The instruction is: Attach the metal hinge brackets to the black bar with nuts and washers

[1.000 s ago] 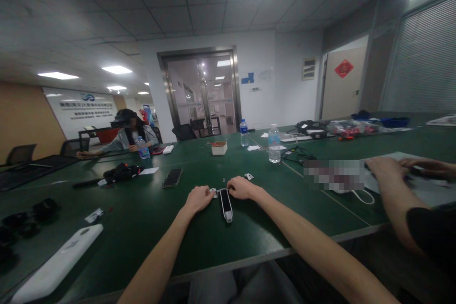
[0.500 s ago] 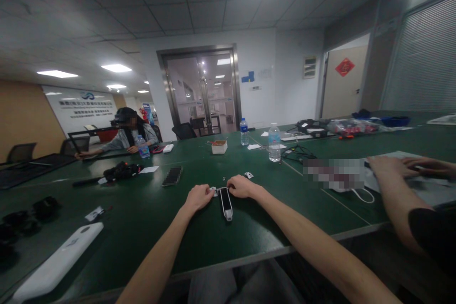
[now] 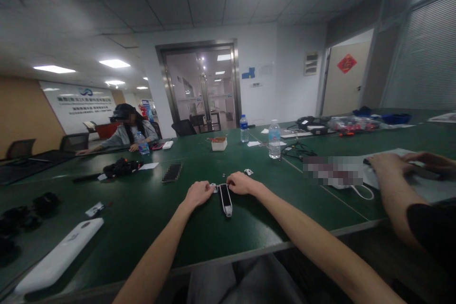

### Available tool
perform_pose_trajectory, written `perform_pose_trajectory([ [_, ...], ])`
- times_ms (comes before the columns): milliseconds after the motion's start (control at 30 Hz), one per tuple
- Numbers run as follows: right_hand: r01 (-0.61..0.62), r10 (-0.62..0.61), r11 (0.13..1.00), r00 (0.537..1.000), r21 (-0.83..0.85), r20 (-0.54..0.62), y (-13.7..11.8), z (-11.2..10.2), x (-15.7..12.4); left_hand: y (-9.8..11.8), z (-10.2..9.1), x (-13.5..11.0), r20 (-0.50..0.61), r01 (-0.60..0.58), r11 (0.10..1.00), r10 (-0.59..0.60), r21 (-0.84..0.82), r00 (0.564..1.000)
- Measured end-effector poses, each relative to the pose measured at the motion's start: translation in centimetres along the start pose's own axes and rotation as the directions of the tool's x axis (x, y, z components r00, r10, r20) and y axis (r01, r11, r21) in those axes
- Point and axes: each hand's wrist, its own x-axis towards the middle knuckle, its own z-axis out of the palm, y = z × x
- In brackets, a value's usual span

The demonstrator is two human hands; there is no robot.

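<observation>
A slim white device with a black face [image 3: 225, 198] lies lengthwise on the green table, its narrow end toward me. At its far left corner, my left hand [image 3: 199, 194] is closed in a pinch on a small white piece [image 3: 214, 187]. The fingers of my right hand [image 3: 242, 184] are curled together against the device's far right corner. Whatever they may grip there is hidden. Just beyond my hands lie a small white-and-black piece [image 3: 248, 172] and a tiny bit [image 3: 223, 175].
A dark phone-like slab [image 3: 172, 173] lies left, a long white case [image 3: 60, 256] nearer left. Ahead stand a small box [image 3: 219, 144] and water bottles [image 3: 274, 140]. On the right, a co-worker's hands [image 3: 388, 164] work over a white sheet. Another person [image 3: 128, 128] sits far left.
The view has tilted slightly, so the table sits a little higher in the picture. My hands stay at the device's far end in nearly the same pose.
</observation>
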Motion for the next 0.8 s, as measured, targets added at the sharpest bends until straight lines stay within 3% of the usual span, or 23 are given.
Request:
perform_pose_trajectory([
  [800, 0.004, -0.003, 1.0, 0.999, -0.023, 0.042, 0.57, -0.46, -0.18, -0.57, 0.74, 0.72, 0.058, -0.045, 0.999, 0.043, 0.025, 0.997],
])
